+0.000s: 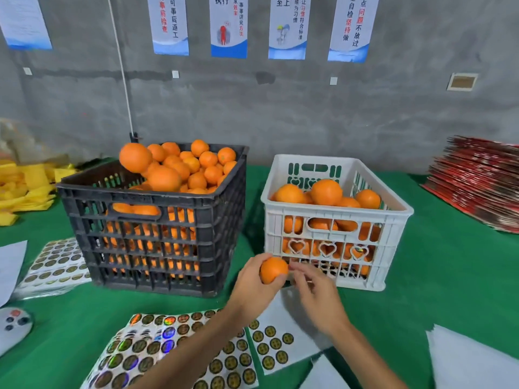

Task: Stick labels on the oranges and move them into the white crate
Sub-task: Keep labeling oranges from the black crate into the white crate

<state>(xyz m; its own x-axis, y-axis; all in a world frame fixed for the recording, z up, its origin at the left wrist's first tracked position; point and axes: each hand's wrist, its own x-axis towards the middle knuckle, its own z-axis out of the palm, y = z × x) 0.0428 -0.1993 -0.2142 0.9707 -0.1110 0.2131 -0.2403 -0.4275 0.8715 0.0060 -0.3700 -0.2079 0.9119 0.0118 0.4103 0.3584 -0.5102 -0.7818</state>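
L grip (254, 279) holds orange (273, 270), by white crate (393, 220)

The right hand (314, 293) is motion-blurred, so any label at its fingertips cannot be made out. The sticker sheet (157, 352) is cut by the bottom edge, partly hidden by forearms.

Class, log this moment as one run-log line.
left hand holds orange | right hand fingertips at orange, motion-blurred | held before white crate | label sheets below
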